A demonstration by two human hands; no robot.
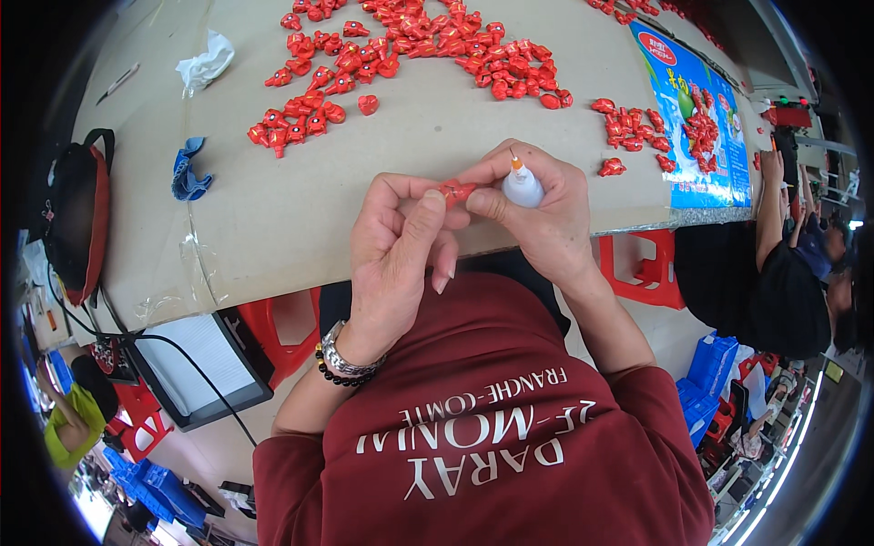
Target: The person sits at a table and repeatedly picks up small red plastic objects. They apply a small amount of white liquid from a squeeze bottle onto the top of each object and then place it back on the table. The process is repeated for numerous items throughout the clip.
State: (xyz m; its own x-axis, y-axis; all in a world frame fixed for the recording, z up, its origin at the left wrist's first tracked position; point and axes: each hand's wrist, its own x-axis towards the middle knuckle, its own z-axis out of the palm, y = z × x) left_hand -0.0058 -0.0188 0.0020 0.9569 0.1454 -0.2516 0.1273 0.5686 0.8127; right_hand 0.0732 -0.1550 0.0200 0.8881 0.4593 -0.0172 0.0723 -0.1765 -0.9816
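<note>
Between the thumb and fingers of my left hand [396,246] is a small red plastic figure piece [455,192], held just over the table's near edge. My right hand [544,214] has a white squeeze bottle [523,185] with an orange collar and thin needle tip, pointing up and away. The thumb and a finger of that same hand also touch the right end of the red piece. The fingers partly cover the piece, so its exact shape is hidden. Farther out on the table lies a large spread of similar red pieces [350,62].
A smaller group of red pieces [628,127] lies at the right, beside a blue printed sheet [669,86] bearing more. At the left are blue cloth [191,170], crumpled white tissue [206,62], a pen [118,82] and a dark bag [77,218]. Red stools [643,268] stand below.
</note>
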